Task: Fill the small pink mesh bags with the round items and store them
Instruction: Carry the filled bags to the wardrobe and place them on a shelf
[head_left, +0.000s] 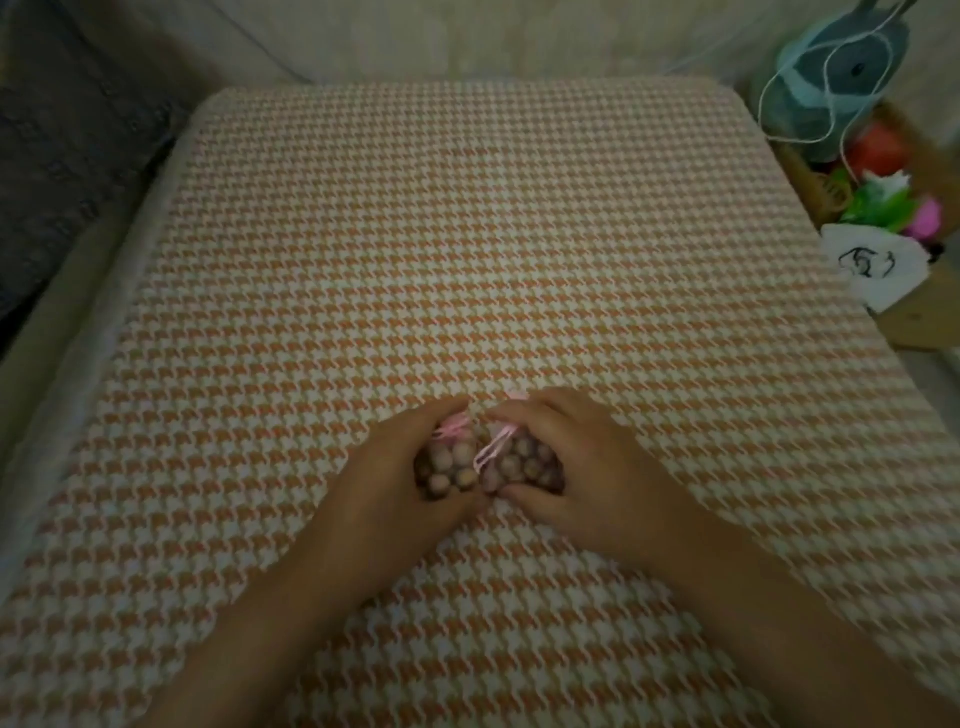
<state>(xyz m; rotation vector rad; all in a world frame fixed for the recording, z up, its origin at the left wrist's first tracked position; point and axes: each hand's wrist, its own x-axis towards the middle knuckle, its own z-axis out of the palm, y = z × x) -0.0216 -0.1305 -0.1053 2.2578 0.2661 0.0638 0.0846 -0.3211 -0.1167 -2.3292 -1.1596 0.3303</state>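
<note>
Pink mesh bags sit side by side near the front of the houndstooth worktop (467, 234). The left hand (384, 483) is wrapped around the left bag (447, 467) of round brown balls; the right hand (582, 467) clasps the right bag (519, 465).

- The scene is dimly and evenly lit; no single light source can be made out, and no glare is seen.
- Heavy darkening is found at the corners, deepest at 10 o'clock and 7 o'clock.
- The whole picture is soft, and the houndstooth cloth (467, 249) is smeared toward the edges.
- Straight edges are bowed by the wide lens.
- Only faint shadows are cast under the forearms at 6 o'clock.
</note>
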